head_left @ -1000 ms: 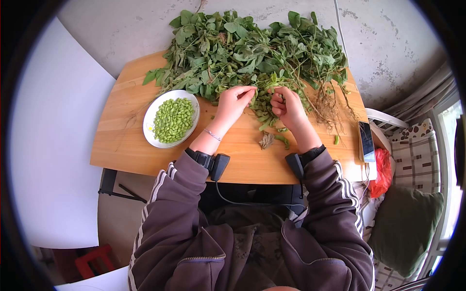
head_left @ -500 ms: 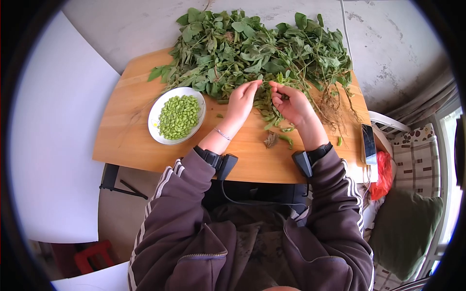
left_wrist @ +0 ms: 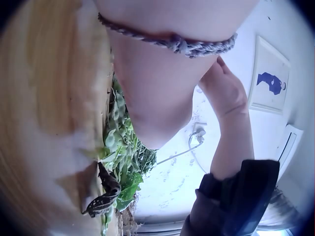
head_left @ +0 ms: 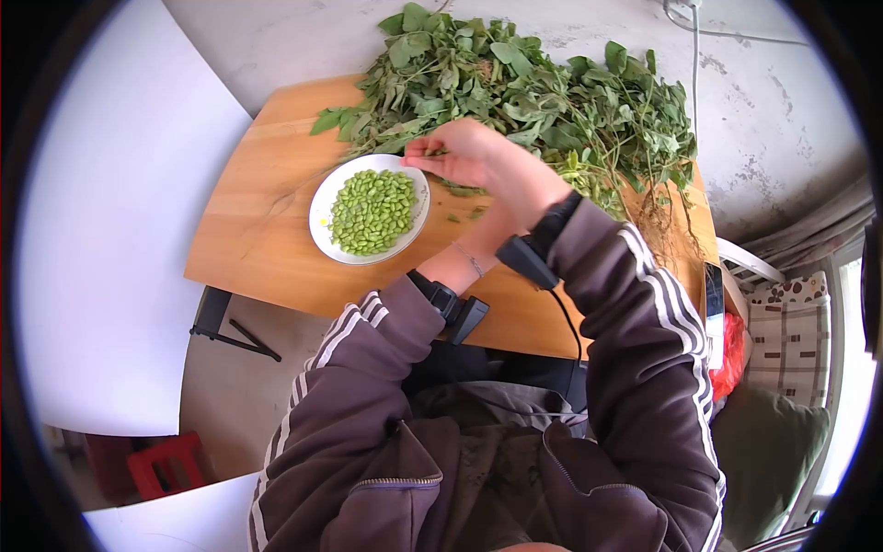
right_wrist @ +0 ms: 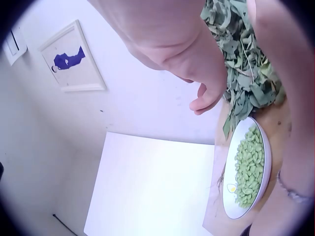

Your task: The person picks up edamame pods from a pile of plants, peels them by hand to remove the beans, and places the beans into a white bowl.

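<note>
My right hand [head_left: 467, 155] crosses over my left forearm, its bent fingertips right at the upper right rim of a white bowl [head_left: 319, 241]. Shelled green soybeans [head_left: 372, 212] fill much of that bowl. In the right wrist view the thumb and fingers are drawn in; I cannot tell whether a bean sits between them. My left hand [left_wrist: 160, 98], past a braided bracelet [left_wrist: 182, 45], is low near the plants, its fingers hidden in the left wrist view and covered by the right arm in the head view. Leafy soybean plants [head_left: 552, 101] are heaped behind both hands.
The wooden table [head_left: 239, 221] carries everything. A curled dry leaf [left_wrist: 104, 191] lies by the left wrist. Roots [head_left: 662, 216] trail at the heap's right end, and a phone [head_left: 714, 290] lies at the right edge. A white panel [head_left: 110, 230] stands left of the table.
The right hand has swung left from beside the left hand to the bowl, crossing the left arm. The left hand is now covered by it. The head view has shifted, moving the scene rightward.
</note>
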Available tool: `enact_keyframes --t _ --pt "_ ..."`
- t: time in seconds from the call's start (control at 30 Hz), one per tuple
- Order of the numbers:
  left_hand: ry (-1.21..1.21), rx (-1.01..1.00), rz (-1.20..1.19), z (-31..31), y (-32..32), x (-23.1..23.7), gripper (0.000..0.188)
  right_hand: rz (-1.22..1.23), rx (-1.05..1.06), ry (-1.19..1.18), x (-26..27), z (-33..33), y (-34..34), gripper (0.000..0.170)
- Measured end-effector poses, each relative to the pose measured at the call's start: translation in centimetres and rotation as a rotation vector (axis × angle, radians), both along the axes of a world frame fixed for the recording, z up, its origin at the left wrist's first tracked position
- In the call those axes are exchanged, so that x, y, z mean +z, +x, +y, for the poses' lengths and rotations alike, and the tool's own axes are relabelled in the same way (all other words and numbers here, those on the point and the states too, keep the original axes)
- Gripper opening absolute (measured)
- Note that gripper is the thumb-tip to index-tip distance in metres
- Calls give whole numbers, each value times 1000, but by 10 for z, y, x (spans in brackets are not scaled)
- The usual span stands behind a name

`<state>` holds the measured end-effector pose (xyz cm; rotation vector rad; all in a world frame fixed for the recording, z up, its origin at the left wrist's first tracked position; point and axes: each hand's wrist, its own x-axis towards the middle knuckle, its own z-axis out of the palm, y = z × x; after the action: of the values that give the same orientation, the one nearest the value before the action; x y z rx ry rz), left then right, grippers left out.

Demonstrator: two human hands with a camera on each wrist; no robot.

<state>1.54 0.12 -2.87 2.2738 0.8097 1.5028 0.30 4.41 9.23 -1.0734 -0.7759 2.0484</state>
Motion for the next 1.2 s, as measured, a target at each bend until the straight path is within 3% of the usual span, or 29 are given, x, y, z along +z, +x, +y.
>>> enact_keyframes --t 0.13,0.27,0.37,0.47,0.67,0.87,0.97,1.07,1.2 --pt "-10 -35 53 15 -1 -10 25 -70 363 224 -28 8 -44 25" --pt "12 -54 91 24 2 -14 29 -102 334 177 -46 13 -68 9" --pt "48 -55 86 24 5 -14 31 -150 248 173 -50 9 -82 14" --pt "144 -7 21 19 9 -9 35 -149 304 149 -46 6 -82 18" --pt "132 94 -21 22 17 -13 26 -150 268 174 -36 -3 -83 25" --pt "147 116 -15 25 17 -14 19 -351 357 245 -38 -6 -91 27" --pt "102 121 26 21 15 -12 20 -315 305 310 -51 -2 -96 29" --pt "95 130 30 26 15 -16 20 -70 197 287 -57 5 -92 31" --pt "56 157 83 25 9 -19 35 -66 146 459 -16 6 -35 32"
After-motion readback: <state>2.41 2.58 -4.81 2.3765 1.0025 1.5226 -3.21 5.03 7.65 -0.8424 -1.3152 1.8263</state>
